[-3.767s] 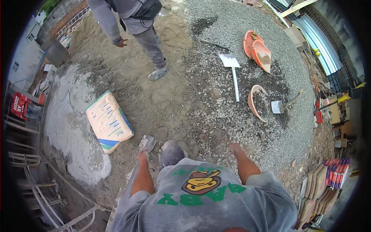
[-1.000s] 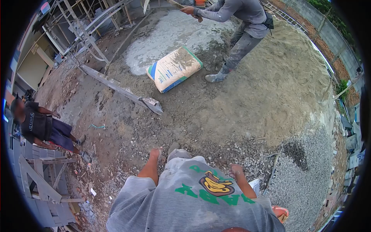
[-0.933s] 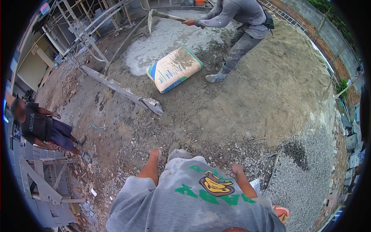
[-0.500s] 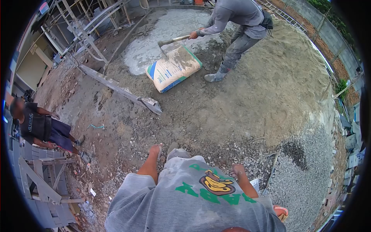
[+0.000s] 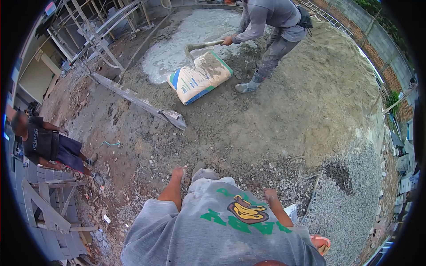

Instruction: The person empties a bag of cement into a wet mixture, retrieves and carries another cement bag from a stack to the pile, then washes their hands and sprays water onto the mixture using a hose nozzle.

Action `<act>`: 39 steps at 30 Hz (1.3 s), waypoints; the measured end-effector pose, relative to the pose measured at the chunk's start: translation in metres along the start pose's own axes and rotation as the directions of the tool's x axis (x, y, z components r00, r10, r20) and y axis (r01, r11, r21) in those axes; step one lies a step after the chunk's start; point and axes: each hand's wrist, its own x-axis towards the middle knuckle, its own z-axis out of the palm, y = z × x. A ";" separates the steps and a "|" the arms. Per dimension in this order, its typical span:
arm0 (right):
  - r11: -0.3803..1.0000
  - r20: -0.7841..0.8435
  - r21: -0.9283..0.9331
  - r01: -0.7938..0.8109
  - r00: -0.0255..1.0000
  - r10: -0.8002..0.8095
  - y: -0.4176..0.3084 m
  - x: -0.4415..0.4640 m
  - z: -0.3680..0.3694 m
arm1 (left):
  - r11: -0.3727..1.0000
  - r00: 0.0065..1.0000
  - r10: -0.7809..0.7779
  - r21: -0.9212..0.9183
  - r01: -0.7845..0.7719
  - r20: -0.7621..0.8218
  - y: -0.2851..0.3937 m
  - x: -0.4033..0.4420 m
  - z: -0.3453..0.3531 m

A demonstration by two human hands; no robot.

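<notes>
Here at the near side, the wearer's left hand (image 5: 179, 172) hangs over stony ground, nothing visible in it; how far its fingers are open, I can't tell. Same with the right hand (image 5: 270, 195): no load shows, its grip too small to read. Out on the far side, there's the printed bag (image 5: 188, 88), lying flat beside the pale grey patch (image 5: 166, 55), and a co-worker (image 5: 277, 37) bends over it with a long-handled hoe (image 5: 190, 56), its blade right at the bag's far edge! Contact? Can't be sure. A glancing blow could skid off towards that boot (image 5: 250, 84), and a ragged tear could spill the contents on the dirt. Nearer, the plank (image 5: 133, 101) pointing in from the left looks like a trip hazard for anyone stepping across, and loose stones could roll underfoot.
</notes>
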 end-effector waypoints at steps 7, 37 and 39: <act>0.998 0.013 0.056 0.008 1.000 -0.009 -0.014 -0.007 -0.004 | 0.999 0.999 -0.040 0.031 0.039 0.011 0.001 -0.001 -0.002; 0.999 -0.047 -0.003 0.042 0.998 -0.042 -0.007 -0.010 -0.003 | 0.985 0.981 -0.166 -0.032 0.170 0.102 0.054 -0.017 -0.036; 1.000 -0.040 0.011 0.028 0.999 -0.028 -0.008 -0.011 0.000 | 0.968 0.964 -0.233 -0.067 0.243 0.128 0.069 -0.035 -0.044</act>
